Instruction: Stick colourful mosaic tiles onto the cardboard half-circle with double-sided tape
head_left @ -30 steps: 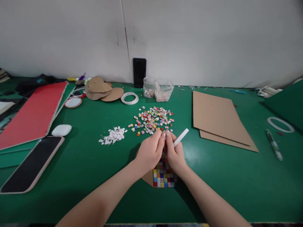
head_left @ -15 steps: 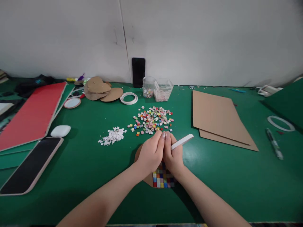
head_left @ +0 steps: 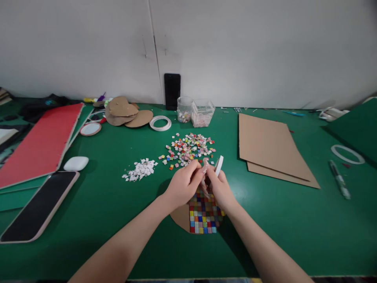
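Note:
My left hand (head_left: pixel 184 184) and my right hand (head_left: pixel 220 188) meet at the fingertips over a round cardboard piece (head_left: pixel 180 217). Small coloured mosaic tiles (head_left: pixel 203 220) cover its right part in rows, while the left part is bare brown. A narrow white roll of tape (head_left: pixel 218 166), seen nearly edge-on, sticks up from my closed right hand. My left thumb and fingers are pinched together against the right ones; whatever lies between them is too small to make out. Just beyond the hands lies a heap of loose coloured tiles (head_left: pixel 191 148).
White paper bits (head_left: pixel 140 170) lie left of the tiles. Clear containers (head_left: pixel 203 113), a tape ring (head_left: pixel 160 123) and cardboard discs (head_left: pixel 140 118) stand behind. Cardboard sheets (head_left: pixel 265 141) and a pen (head_left: pixel 339 180) lie right; a phone (head_left: pixel 39 206) and red board (head_left: pixel 41 141) left.
My hands have turned and opened slightly at the fingertips, baring more of the coloured tiles below. The white roll has swung from slanting rightward to nearly upright.

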Tool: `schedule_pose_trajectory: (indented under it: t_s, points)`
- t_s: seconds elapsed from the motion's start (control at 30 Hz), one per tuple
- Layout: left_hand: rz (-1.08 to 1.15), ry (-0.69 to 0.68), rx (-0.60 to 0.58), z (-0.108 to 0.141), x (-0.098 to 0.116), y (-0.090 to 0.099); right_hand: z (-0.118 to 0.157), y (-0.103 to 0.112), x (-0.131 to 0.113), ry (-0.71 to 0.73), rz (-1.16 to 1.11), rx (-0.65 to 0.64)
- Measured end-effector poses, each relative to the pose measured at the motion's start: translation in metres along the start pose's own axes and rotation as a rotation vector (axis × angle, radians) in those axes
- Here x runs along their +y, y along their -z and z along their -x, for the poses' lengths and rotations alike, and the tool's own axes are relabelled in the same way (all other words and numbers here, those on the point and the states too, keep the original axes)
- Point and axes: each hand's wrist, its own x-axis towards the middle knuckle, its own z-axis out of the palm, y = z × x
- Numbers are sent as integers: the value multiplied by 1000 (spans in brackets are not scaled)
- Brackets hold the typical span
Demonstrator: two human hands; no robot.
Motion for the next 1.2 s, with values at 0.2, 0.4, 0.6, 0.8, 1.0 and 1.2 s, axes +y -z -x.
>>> schedule_pose_trajectory:
  t_s: [0.2, 0.4, 0.6, 0.8, 1.0, 1.2]
  points:
    - [-110, 3, 57, -1, -1, 3, 1, 1, -2, -18, -4, -36]
    - [-125, 34, 50, -3, 2, 6, 1, 4, 1, -35, -31, -39]
    - [-134, 28, 53, -4, 4, 9, 0, 6, 1, -51, -37, -54]
    - [-142, -17, 14, -4, 1, 7, -1, 4, -1, -35, 0, -38]
    - [34, 38, -7, -2, 0, 2, 0, 0, -3, 10, 0, -25]
    - [114, 90, -18, 0, 5, -1, 2, -2, -1, 48, 6, -32]
